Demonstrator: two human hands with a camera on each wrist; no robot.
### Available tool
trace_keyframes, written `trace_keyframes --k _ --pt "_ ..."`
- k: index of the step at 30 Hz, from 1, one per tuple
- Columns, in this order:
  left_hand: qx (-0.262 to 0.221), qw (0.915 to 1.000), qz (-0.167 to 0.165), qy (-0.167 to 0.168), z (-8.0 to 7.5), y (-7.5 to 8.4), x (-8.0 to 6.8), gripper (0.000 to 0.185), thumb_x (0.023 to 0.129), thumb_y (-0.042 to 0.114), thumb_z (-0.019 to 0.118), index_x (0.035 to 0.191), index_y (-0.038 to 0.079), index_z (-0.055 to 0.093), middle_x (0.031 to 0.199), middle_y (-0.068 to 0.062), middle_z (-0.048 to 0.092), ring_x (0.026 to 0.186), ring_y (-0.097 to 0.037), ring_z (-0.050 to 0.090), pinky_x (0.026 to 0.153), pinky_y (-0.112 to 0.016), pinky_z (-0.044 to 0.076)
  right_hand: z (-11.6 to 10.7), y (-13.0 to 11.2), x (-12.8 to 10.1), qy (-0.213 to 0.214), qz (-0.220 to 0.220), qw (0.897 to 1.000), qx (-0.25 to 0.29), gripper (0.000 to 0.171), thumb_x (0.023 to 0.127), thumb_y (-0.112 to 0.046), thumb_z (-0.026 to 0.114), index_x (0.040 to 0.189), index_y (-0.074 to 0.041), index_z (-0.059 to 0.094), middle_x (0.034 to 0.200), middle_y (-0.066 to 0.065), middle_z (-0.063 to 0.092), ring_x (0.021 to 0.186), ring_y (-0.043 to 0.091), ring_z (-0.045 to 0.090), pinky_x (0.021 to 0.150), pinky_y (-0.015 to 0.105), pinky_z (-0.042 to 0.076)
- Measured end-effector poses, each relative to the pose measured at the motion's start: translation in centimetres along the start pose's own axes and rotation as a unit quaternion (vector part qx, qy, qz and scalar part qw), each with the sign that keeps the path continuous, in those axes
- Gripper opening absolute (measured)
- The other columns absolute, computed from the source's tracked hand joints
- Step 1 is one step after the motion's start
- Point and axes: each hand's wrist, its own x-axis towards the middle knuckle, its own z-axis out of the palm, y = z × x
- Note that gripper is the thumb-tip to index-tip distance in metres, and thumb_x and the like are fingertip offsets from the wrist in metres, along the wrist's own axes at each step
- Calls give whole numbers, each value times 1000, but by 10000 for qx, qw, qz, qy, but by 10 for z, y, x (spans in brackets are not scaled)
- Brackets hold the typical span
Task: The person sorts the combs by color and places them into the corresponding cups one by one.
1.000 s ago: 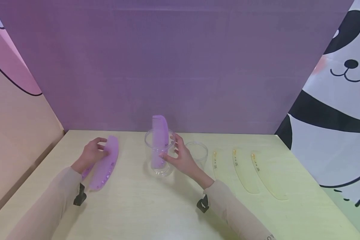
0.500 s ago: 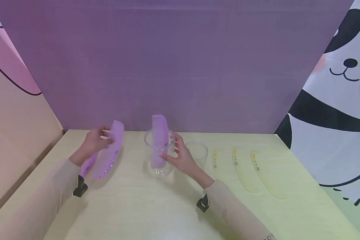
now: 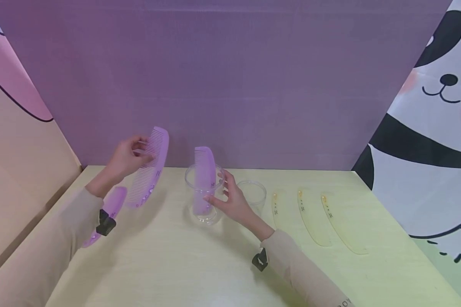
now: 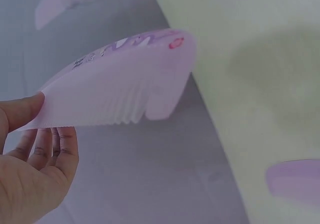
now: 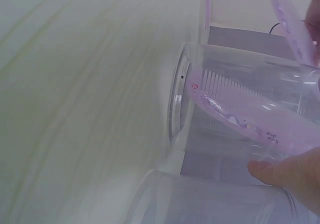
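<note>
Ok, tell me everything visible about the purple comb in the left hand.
The purple comb is translucent lilac plastic, curved along its spine, with fine teeth along one edge and small printed marks near the spine. The left hand pinches its upper end, thumb on one face and fingers behind. It hangs tilted in the air above the table, apart from the clear cup.

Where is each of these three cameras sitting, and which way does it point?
Head: worn on the head, looking forward and down at the table; both hands and sleeves show.
Left wrist: looks along the left hand, which pinches a purple comb.
Right wrist: faces the clear cup; one fingertip shows.
Head and left wrist views share that comb.
</note>
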Motion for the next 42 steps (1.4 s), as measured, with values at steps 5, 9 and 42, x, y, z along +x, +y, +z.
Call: trace_keyframes --k 5,9,42 --pt "70 9993 252 264 -4 17 4 46 85 8 62 126 -3 43 119 -24 53 98 -34 55 78 -34 52 0 1 0 20 24 10000 19 80 80 -19 70 141 -8 21 141 12 37 129 36 37 103 52 37" --pt "-34 9977 396 544 -6 31 8 43 84 8 63 122 -1 46 114 -22 56 87 -28 57 70 -25 51 0 0 0 -11 77 10000 16 79 80 -18 70 142 -9 21 142 12 37 130 35 36 103 51 36" --pt "-1567 9687 1636 1011 27 97 26 39 79 1 66 112 -3 46 98 -5 55 70 -10 56 69 -15 51 0 -1 1 -37 78 10000 30 80 80 -18 70 141 -6 20 141 14 37 129 39 36 104 51 36"
